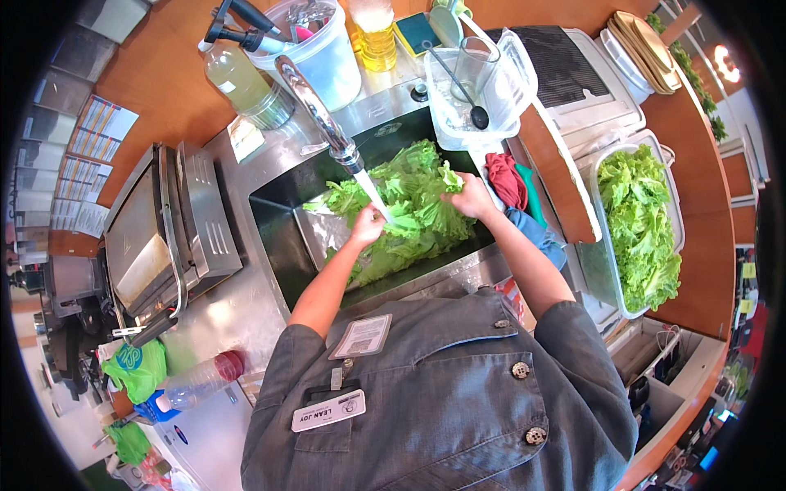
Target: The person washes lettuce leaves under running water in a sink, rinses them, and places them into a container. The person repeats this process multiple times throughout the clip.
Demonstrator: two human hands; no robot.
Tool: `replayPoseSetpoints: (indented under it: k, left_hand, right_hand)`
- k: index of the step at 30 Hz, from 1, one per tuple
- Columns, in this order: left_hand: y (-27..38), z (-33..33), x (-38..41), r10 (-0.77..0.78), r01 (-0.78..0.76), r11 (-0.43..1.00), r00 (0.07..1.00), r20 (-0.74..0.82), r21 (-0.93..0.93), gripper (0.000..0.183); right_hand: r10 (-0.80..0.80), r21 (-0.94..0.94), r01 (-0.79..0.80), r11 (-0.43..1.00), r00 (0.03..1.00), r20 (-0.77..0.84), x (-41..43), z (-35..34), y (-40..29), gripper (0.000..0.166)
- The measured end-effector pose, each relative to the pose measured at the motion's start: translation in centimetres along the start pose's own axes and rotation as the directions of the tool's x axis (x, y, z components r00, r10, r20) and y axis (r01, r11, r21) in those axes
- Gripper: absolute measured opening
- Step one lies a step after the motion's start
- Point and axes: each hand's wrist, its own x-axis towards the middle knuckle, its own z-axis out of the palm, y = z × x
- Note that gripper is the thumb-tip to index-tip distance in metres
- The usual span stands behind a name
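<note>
Green lettuce (pixel 424 172) fills much of the metal sink (pixel 279 270) in front of me. Water (pixel 373 193) runs from the chrome faucet (pixel 325 123) onto the leaves. Close to the stream, my left hand (pixel 368 226) pinches the edge of a lettuce leaf (pixel 402 221); its fingertips are partly hidden. My right hand (pixel 471 197) grips a lettuce leaf (pixel 452 178) at the sink's right side, and a curled end of it sticks up above the fingers.
Right of a wooden divider (pixel 568 184) stands a clear plastic tub (pixel 592 258) heaped with lettuce. A panini press (pixel 166 227) is at left. Behind the sink are a white bucket (pixel 338 73), a bottle (pixel 236 80) and a plastic container (pixel 442 126). Cloths (pixel 506 178) lie beside my right wrist.
</note>
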Motion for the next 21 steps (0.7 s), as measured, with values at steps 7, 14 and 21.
replayPoseSetpoints:
  k: [7,14,21]
  left_hand:
    - [-2.5,0.7,1.6,0.129,-0.132,0.989,0.991,-0.044,-0.068,0.021]
    - [-2.6,-0.3,1.2,-0.008,0.01,1.0,0.986,-0.164,0.013,0.046]
    - [-1.4,-0.5,0.7,-0.148,0.147,0.989,0.981,-0.129,-0.019,0.065]
  right_hand:
    - [0.04,-0.231,-0.035,0.972,0.999,0.016,-2.2,-0.8,-4.0,0.045]
    - [0.047,-0.229,-0.039,0.973,0.998,0.032,-1.9,0.0,-4.1,0.045]
    - [0.079,-0.229,-0.065,0.971,0.995,0.053,-1.8,-0.1,-2.9,0.046]
